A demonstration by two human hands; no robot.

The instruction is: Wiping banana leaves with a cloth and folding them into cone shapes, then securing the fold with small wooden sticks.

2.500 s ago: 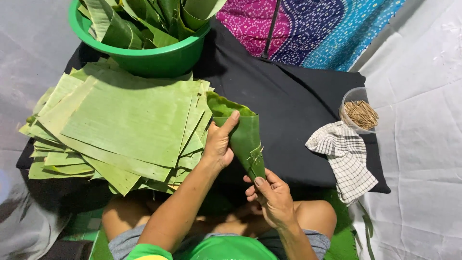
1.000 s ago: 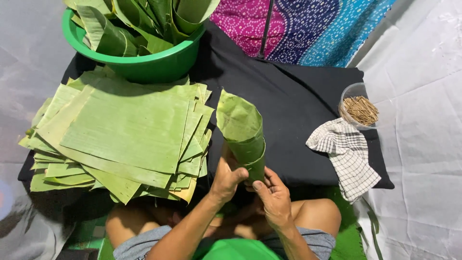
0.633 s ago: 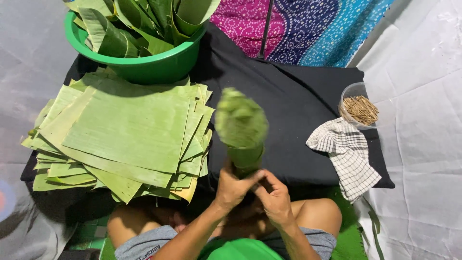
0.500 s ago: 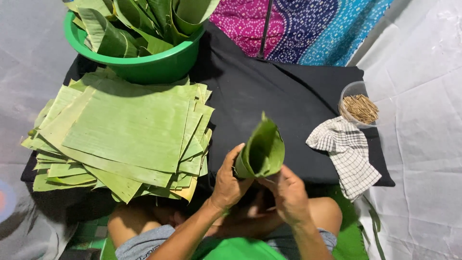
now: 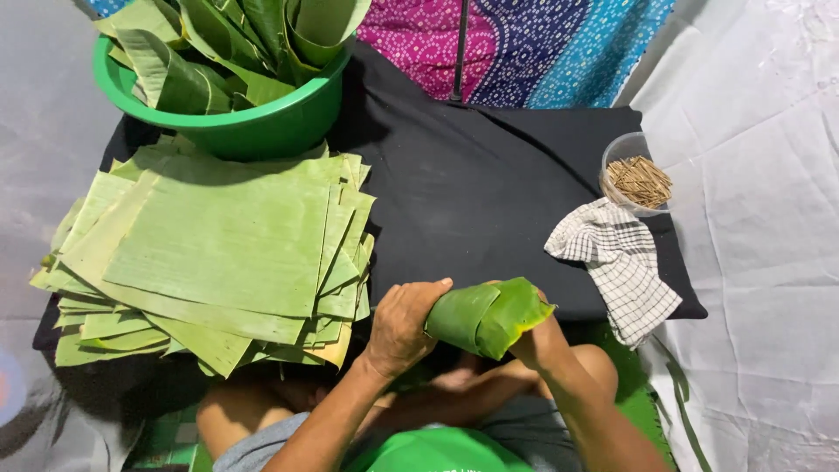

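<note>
Rolled banana leaf (image 5: pixel 486 316) sits in both hands, held over the near edge of the black cloth (image 5: pixel 489 183), just above the person's lap. Roll lies roughly sideways, slightly tilted, with its open, yellow-edged end pointing right.

Left hand (image 5: pixel 400 325) is wrapped around the left end of the roll, fingers curled over the top, closed grip on the leaf. Right hand (image 5: pixel 535 339) is mostly hidden behind and under the right end; it touches the roll there, but I can't tell exactly how the fingers close on it.

Left of the hands: stack of flat-cut banana leaf sheets (image 5: pixel 218 245), fanned out unevenly, near edge close to the left wrist but not touching the roll.

Behind the stack: green plastic basin (image 5: pixel 232 131) stuffed with curled leaf strips (image 5: pixel 236 44), rim overlapping the far edge of the stack.

Right side: checked cloth (image 5: pixel 616 262) crumpled on the edge of the black cloth, near the right hand, apart from it. Just beyond it, touching its far edge, a small clear bowl (image 5: pixel 614 150) holding thin brown sticks (image 5: pixel 641 180).

Patterned pink and blue fabric (image 5: pixel 524 44) lies at the far end. White sheeting (image 5: pixel 760 218) covers the ground on the right.
</note>
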